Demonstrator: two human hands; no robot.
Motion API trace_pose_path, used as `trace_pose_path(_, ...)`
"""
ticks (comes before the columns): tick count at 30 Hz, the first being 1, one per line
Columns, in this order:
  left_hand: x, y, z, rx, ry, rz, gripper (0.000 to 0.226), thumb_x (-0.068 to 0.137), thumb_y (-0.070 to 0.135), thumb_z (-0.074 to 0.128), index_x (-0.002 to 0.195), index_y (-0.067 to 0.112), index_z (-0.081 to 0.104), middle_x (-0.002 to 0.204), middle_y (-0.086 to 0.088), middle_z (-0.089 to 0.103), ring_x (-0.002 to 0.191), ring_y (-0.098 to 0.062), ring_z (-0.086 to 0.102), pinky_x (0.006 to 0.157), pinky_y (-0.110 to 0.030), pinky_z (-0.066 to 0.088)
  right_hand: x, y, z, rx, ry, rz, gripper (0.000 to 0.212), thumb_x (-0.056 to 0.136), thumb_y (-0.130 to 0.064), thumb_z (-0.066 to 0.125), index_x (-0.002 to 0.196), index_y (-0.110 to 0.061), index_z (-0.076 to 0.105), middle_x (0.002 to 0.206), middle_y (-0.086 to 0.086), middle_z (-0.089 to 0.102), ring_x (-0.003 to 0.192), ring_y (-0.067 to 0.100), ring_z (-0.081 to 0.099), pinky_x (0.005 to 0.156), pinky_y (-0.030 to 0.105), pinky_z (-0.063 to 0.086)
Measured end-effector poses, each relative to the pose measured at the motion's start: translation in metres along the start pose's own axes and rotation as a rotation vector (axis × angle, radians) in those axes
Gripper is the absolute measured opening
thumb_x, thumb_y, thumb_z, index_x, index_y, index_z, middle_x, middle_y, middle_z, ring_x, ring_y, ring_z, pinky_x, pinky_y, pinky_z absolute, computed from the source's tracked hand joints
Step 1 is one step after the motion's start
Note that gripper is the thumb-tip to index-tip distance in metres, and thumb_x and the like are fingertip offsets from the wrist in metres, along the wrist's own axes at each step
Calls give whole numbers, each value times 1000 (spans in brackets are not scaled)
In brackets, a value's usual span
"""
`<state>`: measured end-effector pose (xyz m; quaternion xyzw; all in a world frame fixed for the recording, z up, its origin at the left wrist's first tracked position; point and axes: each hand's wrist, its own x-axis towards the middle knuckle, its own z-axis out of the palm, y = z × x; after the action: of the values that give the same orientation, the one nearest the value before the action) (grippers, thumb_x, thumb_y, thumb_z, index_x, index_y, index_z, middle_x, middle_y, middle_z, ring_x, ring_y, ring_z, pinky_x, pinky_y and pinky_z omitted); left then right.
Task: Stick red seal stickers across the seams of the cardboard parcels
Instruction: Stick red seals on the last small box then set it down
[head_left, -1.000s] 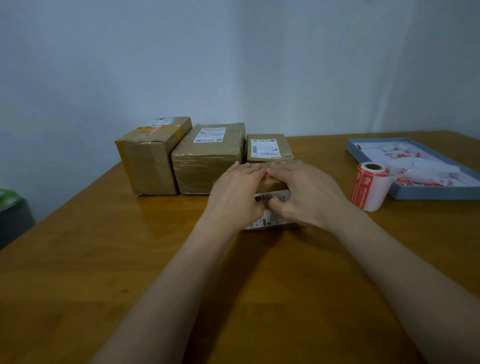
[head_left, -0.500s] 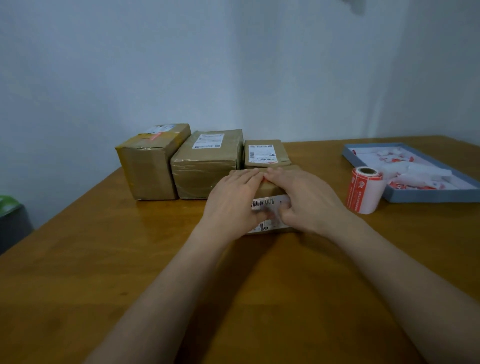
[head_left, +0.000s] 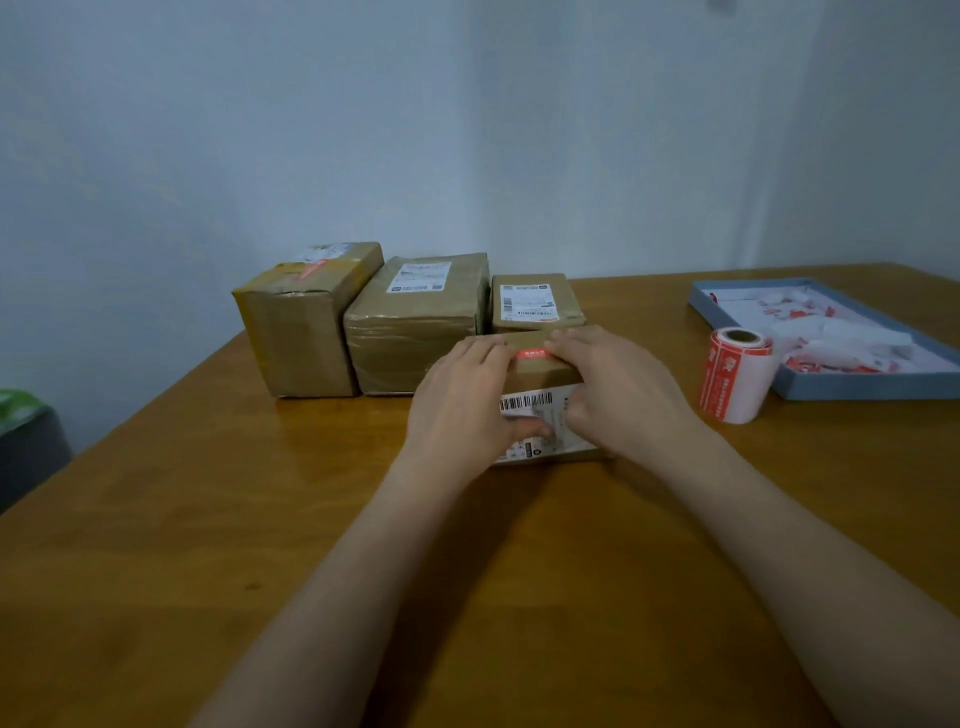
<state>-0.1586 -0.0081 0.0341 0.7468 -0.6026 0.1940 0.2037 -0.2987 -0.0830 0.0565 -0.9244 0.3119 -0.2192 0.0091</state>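
Table (head_left: 156, 519) — tray (head_left: 852, 387) holds sticker scraps (head_left: 831, 338).

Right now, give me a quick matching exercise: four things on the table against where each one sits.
Things:
1. sticker roll
2. blue tray
3. near parcel
4. tallest parcel

Places:
A. far left of the back row
B. under both hands
C. far right, holding paper scraps
D. upright, just left of the tray

Pairs: 1-D, 2-C, 3-B, 4-A
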Motion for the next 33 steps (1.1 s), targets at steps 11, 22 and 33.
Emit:
trace_pose_path(11,-2,-2,-5,-73,-44,-10,89,70,55,75,142,14,40,148,2,39,139,-12,30,110,-28,30,-5,5,11,20,106,14,63,84,-7,56,144,-6,36,153,9,31,145,20,18,112,25,5)
trace_pose_path(22,-13,-6,0,-65,25,32,90,73,55,72,143,10,38,150,-4,37,143,-17,24,114,-28,18,-13,9,12,57,133,22,66,87,-9,55,148,-11,30,156,3,24,145,14,14,109,22,3)
trace_pose_path(33,-15,-10,5,-163,157,207,51,89,40,53,131,10,54,124,-1,54,119,-14,48,117,-42,25,-15,4,15,-15,193,-179,59,74,-20,56,132,-11,54,124,2,55,122,19,46,119,41,11)
